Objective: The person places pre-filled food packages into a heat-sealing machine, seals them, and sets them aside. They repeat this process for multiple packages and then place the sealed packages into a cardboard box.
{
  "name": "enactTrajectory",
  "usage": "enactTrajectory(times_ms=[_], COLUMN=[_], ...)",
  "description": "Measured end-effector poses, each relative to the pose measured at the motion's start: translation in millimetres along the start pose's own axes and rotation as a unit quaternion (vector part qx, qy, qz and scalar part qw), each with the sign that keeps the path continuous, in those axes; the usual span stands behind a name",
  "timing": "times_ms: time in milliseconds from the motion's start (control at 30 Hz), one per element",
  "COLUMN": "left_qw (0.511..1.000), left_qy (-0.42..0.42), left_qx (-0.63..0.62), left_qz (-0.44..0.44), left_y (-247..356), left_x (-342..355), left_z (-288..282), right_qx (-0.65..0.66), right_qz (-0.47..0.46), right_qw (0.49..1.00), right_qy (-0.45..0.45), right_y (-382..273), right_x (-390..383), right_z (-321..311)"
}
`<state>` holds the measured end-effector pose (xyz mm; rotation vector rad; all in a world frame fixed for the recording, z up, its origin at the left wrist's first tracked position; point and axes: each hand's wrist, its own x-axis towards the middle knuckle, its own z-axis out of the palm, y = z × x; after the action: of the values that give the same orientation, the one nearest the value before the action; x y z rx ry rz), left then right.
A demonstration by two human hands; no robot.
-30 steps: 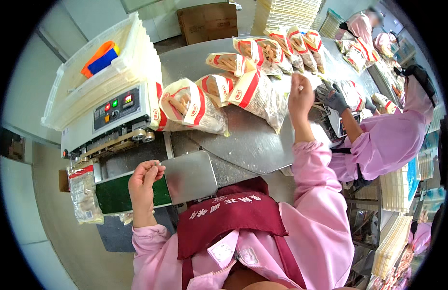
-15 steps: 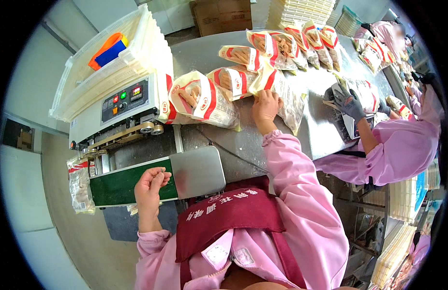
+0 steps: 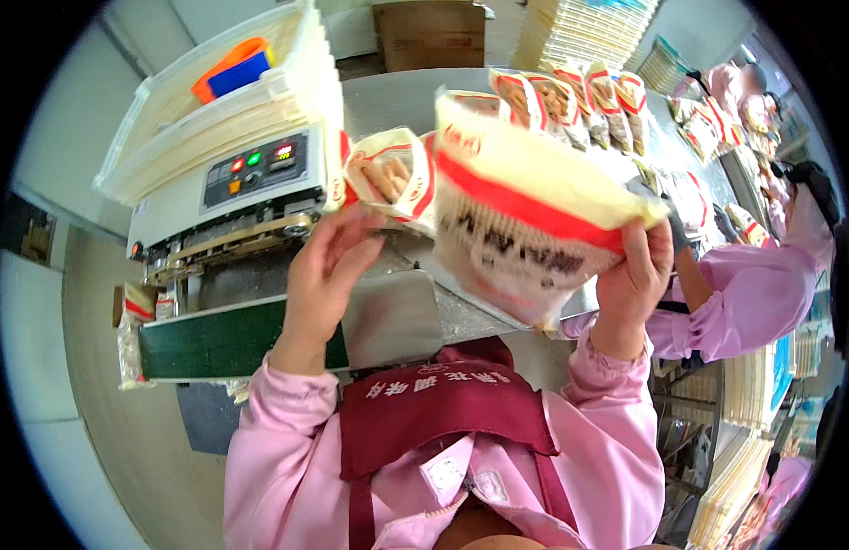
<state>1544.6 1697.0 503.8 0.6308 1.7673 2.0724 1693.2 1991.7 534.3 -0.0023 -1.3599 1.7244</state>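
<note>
A filled plastic food bag [image 3: 525, 229], cream with a red band and a clear lower part, is up off the table in front of me. My right hand [image 3: 632, 280] pinches its right corner between thumb and fingers. To the left of that bag, my left hand [image 3: 328, 275] holds nothing, its fingers apart and slightly blurred. It is in front of a similar bag [image 3: 388, 179] on the metal table [image 3: 374, 96]. Under my left hand is the steel plate [image 3: 392, 321] at the end of a green conveyor belt [image 3: 223, 339].
A band sealing machine [image 3: 259, 179] with lit buttons stands left, plastic crates [image 3: 305, 92] stacked over it. Several filled bags [image 3: 571, 101] line the table's far side. At right a co-worker in a pink sleeve [image 3: 745, 302] works close by. One bag [image 3: 131, 344] hangs at the belt's far-left end.
My right hand has lifted a bag off the table and brought it toward me. My left hand has moved up and right from above the belt, its fingers now spread.
</note>
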Motion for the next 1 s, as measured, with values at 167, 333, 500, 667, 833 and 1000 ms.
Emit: enactTrajectory(times_ms=[167,333,500,667,833,1000], left_qw=[0.981,0.969,0.958,0.949,0.943,0.946], left_qy=[-0.009,0.166,0.205,0.211,0.21,0.237], left_qx=[-0.187,-0.178,-0.181,-0.163,-0.154,-0.124], left_qz=[0.047,-0.042,-0.088,-0.166,-0.207,-0.182], left_y=[7,-65,-107,-127,-155,-140], left_x=[-27,-22,-8,10,27,29], left_z=[-10,-41,-53,-68,-91,-104], right_qx=[0.095,0.098,0.086,-0.045,-0.154,-0.16], right_qz=[0.108,0.295,0.375,0.272,0.216,0.219], right_qw=[0.989,0.95,0.922,0.959,0.961,0.958], right_qy=[0.033,0.004,0.035,0.062,0.083,0.092], right_y=[29,94,112,171,206,208], right_x=[-65,-83,-68,-69,-60,-64], right_z=[58,63,56,38,41,66])
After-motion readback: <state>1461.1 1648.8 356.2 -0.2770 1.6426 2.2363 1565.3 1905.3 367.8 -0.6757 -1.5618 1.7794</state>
